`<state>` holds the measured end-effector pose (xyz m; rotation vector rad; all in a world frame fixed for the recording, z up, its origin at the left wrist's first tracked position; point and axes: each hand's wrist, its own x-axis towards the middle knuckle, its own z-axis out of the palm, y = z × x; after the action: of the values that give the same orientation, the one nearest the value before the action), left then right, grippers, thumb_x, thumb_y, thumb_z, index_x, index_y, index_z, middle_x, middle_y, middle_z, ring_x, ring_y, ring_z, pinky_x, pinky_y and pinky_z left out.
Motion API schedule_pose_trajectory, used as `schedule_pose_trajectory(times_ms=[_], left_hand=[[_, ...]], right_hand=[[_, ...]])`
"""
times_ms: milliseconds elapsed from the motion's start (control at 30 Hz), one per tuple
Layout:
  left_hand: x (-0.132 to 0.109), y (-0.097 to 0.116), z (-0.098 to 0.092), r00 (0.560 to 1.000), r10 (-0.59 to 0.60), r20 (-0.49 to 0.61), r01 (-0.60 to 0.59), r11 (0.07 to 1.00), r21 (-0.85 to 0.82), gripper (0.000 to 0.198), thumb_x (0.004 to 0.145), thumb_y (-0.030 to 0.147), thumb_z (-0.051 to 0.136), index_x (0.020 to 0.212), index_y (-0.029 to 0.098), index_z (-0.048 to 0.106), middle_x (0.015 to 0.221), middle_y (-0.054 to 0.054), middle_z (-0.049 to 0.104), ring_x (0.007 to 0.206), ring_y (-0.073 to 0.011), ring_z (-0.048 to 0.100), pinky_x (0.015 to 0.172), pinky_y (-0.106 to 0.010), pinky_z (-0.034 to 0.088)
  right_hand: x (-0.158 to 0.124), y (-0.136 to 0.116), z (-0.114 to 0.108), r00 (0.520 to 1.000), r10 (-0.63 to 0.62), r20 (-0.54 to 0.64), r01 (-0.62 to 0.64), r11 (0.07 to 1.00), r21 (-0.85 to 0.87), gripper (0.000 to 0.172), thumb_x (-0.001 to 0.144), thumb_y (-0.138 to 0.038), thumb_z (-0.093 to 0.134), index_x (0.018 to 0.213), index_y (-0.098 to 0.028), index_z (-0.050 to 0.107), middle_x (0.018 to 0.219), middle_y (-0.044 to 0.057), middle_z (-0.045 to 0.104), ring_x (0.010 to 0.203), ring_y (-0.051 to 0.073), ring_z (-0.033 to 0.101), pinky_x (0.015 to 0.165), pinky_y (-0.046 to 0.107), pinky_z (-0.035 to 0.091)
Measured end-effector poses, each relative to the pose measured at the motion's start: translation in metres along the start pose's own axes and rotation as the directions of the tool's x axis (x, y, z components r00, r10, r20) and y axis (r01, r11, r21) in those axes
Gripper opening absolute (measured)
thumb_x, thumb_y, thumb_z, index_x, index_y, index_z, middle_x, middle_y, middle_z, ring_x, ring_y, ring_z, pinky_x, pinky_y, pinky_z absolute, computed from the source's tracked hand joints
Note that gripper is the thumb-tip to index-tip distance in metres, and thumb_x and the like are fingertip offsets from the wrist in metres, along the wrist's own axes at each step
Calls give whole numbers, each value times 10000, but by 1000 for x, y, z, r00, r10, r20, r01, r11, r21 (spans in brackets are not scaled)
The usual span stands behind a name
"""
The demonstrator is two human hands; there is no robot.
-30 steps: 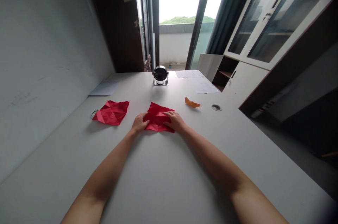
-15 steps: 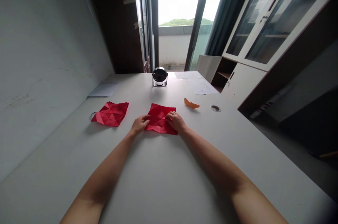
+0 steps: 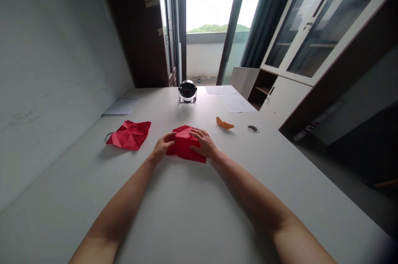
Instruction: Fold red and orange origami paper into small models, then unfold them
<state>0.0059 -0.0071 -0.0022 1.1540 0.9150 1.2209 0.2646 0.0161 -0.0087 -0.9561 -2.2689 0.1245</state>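
Observation:
A creased sheet of red paper (image 3: 183, 148) lies in front of me on the white table, its far part bent up and over. My left hand (image 3: 162, 146) is at its left edge, thumb and fingers closed on the paper. Over the right side of the sheet, my right hand (image 3: 203, 144) has its fingers stretched out and its thumb spread apart, touching the paper. A second creased red sheet (image 3: 129, 134) rests to the left, partly covering a dark ring-like thing. To the right sits a small folded orange paper boat (image 3: 224, 123).
A round black and silver device (image 3: 188, 91) stands near the far edge of the white table (image 3: 183, 222). White papers (image 3: 238, 101) lie at the back right, another sheet (image 3: 121, 105) at the back left by the wall. A cable hole (image 3: 253, 129) is on the right.
The far part of the middle red sheet has been bent over towards me; it lay spread out before. My right hand's fingers have spread over it. The left hand stays at the left edge.

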Motion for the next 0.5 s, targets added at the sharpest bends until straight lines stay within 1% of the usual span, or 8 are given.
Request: schedule_pose_trajectory(times_ms=[100,167,200,267,333,367,433,500], left_hand=[[0,0,0,999,6,32,-6,1000,-15,634,670,273,815,1271,169,642,1195,-106,686,1044,-230,645,916,-358,518],[0,-2,0,1000,8,20,-8,1000,-23,623,666,255,812,1261,173,647,1166,-91,696,1018,-218,648,909,-340,513],[1,-2,-1,1000,8,5,-8,1000,-29,606,667,255,810,1247,174,653,1143,-84,702,996,-211,652,900,-332,512],[1,-4,-2,1000,7,-26,-8,999,-38,561,678,273,804,1213,176,666,1095,-75,711,944,-199,658,869,-322,514],[1,-5,-3,999,10,-51,-12,999,-36,514,688,296,796,1174,176,680,1051,-70,714,899,-190,660,836,-316,516],[1,-6,-4,998,15,-65,-17,999,-28,492,691,305,790,1155,177,685,1033,-68,713,883,-187,659,822,-313,515],[2,-7,-4,995,27,-92,-26,1000,9,465,694,316,778,1130,178,690,999,-64,710,859,-183,654,796,-304,513],[2,-7,-4,993,37,-108,-26,995,99,441,700,329,766,1109,179,698,961,-61,703,840,-183,646,765,-297,510]], right_hand=[[0,0,1,999,14,33,-14,1000,-5,639,854,-474,686,1424,-248,508,1398,110,566,1325,307,457,1157,509,272],[0,3,2,998,28,48,-27,1000,-7,588,849,-453,692,1382,-248,551,1311,106,627,1251,298,515,1141,502,291],[-1,5,3,998,29,51,-28,1000,-6,530,849,-436,695,1334,-250,592,1266,98,653,1216,292,535,1132,495,301],[-1,8,4,999,22,49,-22,1000,2,355,854,-389,692,1181,-251,679,1180,79,688,1160,275,562,1111,470,324],[-2,10,4,999,16,39,-17,1000,22,173,872,-327,667,1013,-246,724,1101,64,708,1108,254,581,1073,435,360],[-1,10,4,999,17,33,-18,999,36,122,880,-298,651,956,-243,728,1071,59,714,1084,244,588,1048,416,378],[-1,8,3,999,26,20,-27,997,69,106,888,-256,624,903,-234,726,1021,54,719,1035,227,601,999,382,406],[0,5,2,999,46,21,-48,993,105,111,888,-244,610,878,-223,719,956,49,722,962,211,613,936,352,428]])
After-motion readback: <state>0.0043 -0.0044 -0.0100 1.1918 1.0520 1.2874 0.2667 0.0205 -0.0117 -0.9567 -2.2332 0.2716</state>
